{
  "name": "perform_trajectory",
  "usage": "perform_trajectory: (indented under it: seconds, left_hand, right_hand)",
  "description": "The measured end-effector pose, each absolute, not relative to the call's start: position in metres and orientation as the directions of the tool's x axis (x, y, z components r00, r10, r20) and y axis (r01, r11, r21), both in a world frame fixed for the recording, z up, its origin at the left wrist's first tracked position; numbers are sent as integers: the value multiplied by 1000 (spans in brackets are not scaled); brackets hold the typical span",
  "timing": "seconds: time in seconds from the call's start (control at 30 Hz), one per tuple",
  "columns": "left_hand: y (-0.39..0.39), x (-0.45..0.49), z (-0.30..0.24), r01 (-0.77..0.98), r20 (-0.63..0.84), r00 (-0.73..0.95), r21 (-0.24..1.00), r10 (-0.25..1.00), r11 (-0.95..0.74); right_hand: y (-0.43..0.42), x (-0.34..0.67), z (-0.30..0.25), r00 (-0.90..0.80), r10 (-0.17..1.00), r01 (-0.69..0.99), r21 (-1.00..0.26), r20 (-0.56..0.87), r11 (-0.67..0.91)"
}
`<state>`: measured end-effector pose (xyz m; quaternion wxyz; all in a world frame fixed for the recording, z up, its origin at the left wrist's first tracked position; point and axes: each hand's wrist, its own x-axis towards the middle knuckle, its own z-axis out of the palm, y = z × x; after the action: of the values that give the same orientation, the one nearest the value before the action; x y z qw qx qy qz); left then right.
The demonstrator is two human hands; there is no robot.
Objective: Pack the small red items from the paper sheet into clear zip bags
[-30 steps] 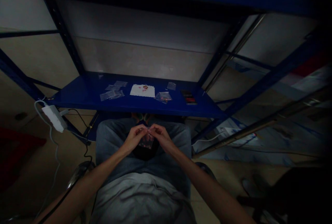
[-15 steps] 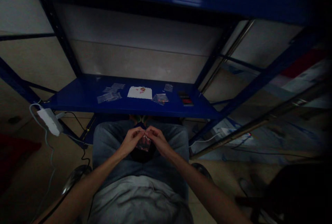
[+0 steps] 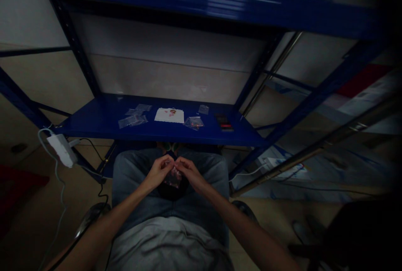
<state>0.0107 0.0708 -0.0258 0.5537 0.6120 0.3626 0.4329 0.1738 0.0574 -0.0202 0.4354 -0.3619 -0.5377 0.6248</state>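
My left hand (image 3: 158,171) and my right hand (image 3: 189,174) meet above my lap, their fingertips pinching the top edge of a small clear zip bag (image 3: 173,178). Red specks show inside the bag, and its lower part hangs between my hands. Its exact contents are too dark and small to tell. Both hands are well below the blue metal shelf (image 3: 94,122), which holds a white paper card (image 3: 169,115) with a red mark, several loose clear bags (image 3: 132,121), and a dark flat box (image 3: 224,122) with red parts.
Blue steel shelving frames the view, with another shelf (image 3: 188,1) overhead. A white power strip (image 3: 62,150) hangs at the left with its cables. My jeans (image 3: 207,179) lie under my hands. A dark object (image 3: 361,233) fills the lower right.
The whole view has shifted slightly, with the shelves lower and further left in the frame. My hands still pinch the bag and sit a little closer together.
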Motion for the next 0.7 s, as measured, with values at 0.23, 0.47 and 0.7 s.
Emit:
perform_trajectory:
  seconds: [0.23, 0.47, 0.7]
  left_hand:
    - [70, 11, -25, -97, 132, 411, 990, 902, -101]
    - [72, 10, -21, -144, 93, 337, 988, 937, -46]
    - [76, 7, -27, -219, 24, 244, 975, 969, 31]
  right_hand:
    - [60, 177, -22, -312, 947, -164, -986, 72, 21]
    - [61, 174, -23, -238, 970, -142, -990, 43, 9]
    - [64, 178, -23, -162, 987, -145, -989, 1, -23]
